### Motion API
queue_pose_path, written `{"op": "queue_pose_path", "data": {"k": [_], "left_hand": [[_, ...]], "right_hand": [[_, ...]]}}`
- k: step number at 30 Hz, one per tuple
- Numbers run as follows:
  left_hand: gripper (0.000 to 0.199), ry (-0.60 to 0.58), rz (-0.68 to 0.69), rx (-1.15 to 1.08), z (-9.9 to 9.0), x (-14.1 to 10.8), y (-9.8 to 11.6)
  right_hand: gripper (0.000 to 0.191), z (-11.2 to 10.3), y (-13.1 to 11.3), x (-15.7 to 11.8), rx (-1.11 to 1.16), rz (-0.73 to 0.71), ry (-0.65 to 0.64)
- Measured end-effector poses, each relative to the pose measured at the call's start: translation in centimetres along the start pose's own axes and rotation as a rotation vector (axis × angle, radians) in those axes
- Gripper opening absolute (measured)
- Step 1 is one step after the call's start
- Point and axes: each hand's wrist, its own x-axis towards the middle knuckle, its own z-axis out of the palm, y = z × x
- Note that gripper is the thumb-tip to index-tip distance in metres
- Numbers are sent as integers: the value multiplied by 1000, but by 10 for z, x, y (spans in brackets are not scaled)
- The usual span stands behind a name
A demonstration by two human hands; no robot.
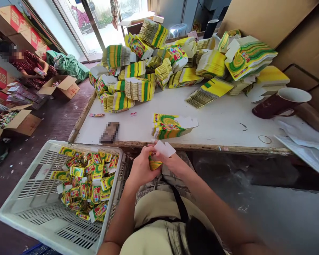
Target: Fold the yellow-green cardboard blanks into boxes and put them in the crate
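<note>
Just in front of the table's edge, my left hand point(143, 166) is closed around a small yellow-and-green carton point(155, 164). My right hand point(171, 161) grips the same carton from the other side, and a white flap point(164, 148) sticks up between the hands. Part of the carton is hidden by my fingers. On the table right beyond my hands lies a small stack of flattened cartons point(172, 125). To my left, a white plastic crate point(9, 212) holds many formed yellow-green cartons point(97, 193).
Bundles of flat cartons point(138, 88) are heaped along the back of the white table point(215, 131). A dark mug point(279, 102) stands at the right, near plastic sheets point(303, 141). A blurred phone-like object point(110, 132) lies near the front edge. Another person point(33, 67) sits among open boxes point(61, 86).
</note>
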Motion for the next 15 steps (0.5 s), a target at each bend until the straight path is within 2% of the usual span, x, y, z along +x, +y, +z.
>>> {"op": "queue_pose_path", "data": {"k": [2, 4, 5, 7, 9, 10, 11, 13, 15], "left_hand": [[63, -62, -60, -20, 1, -1, -2], [76, -42, -47, -61, 5, -1, -4], [81, 21, -20, -70, 7, -1, -6], [84, 252, 17, -50, 10, 0, -7], [89, 505, -7, -31, 12, 1, -7], [92, 583, -41, -62, 11, 1, -6], [92, 613, -79, -137, 11, 1, -5], [79, 594, -132, -392, 9, 1, 1], [53, 602, -126, -674, 7, 2, 8]], "right_hand": [[73, 1, 0, -5, -130, -60, 4], [68, 2, -3, -10, -276, -143, -19], [62, 3, -5, -11, -337, -188, -21], [52, 3, -8, -11, -384, -246, 26], [48, 2, -10, -8, -330, -225, 161], [47, 1, -11, -6, -283, -195, 230], [49, 1, -11, -4, -244, -169, 274], [58, 0, -9, -2, -243, -169, 262], [71, 2, -7, -3, -352, -238, 154]]}}
